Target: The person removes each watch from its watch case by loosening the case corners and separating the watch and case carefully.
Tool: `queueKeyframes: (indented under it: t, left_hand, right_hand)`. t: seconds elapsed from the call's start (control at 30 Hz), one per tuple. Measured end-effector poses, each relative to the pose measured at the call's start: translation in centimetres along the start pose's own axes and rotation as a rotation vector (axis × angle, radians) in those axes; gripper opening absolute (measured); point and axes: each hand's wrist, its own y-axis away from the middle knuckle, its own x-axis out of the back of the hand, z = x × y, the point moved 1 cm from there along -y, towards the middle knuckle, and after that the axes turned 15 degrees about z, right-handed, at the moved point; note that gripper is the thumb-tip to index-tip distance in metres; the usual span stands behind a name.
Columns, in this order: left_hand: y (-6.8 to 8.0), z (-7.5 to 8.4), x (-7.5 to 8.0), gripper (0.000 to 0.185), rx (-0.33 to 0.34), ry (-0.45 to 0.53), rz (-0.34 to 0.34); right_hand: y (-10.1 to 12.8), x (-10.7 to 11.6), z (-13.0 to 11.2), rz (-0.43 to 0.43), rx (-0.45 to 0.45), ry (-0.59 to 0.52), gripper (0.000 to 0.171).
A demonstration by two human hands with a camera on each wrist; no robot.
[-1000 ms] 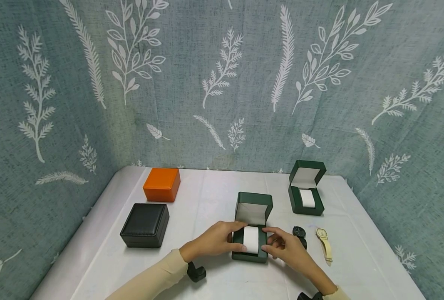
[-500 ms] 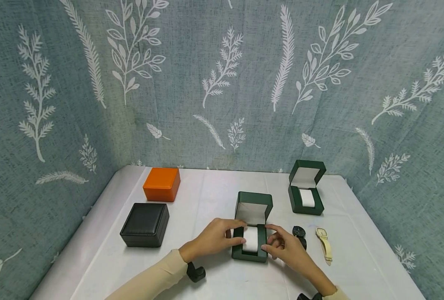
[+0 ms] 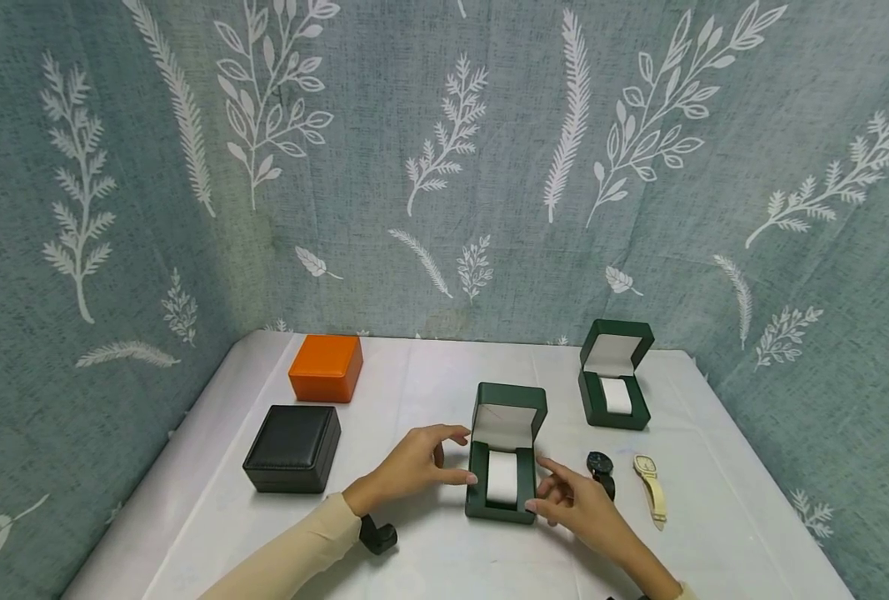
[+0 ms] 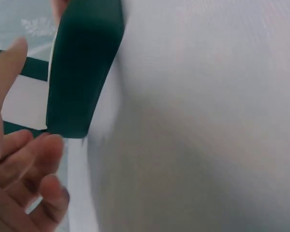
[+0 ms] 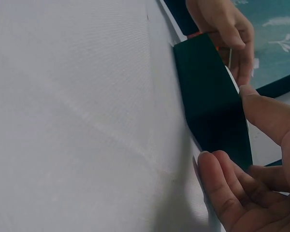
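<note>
Four boxes stand on the white bench (image 3: 429,392): an orange box (image 3: 326,368) and a black box (image 3: 292,447), both closed, at the left; an open green box (image 3: 613,375) at the back right; and a second open green box (image 3: 506,454) in the middle, holding a white cushion (image 3: 501,478). The left hand (image 3: 414,463) rests at this middle box's left wall, fingers loosely spread, thumb tip touching the rim. The right hand (image 3: 573,501) sits at the right wall, fingers relaxed; whether they touch the box cannot be told for certain. Neither hand grips anything. A black watch (image 3: 601,467) and a cream watch (image 3: 650,488) lie just right of the box. Judged step: cushion seated, box steadied. The next move probably calls for reaching to a watch.
</note>
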Motion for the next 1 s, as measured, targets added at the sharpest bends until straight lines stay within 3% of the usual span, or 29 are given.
queueKeyframes:
  t: [0.47, 0.67, 1.0]
  left_hand:
    - [0.1, -0.8, -0.9, 0.108, 0.038, -0.024, -0.183]
    - [-0.1, -0.9, -1.1, 0.112, 0.037, -0.006, -0.205]
    - [-0.1, -0.8, -1.3, 0.108, 0.059, 0.084, -0.174]
  right_hand:
    - [0.5, 0.3, 0.0, -0.015, 0.05, 0.011, 0.086]
    - [0.6, 0.0, 0.1, -0.014, 0.102, -0.02, 0.089]
    - [0.3, -0.9, -0.3, 0.071, 0.072, -0.003, 0.088]
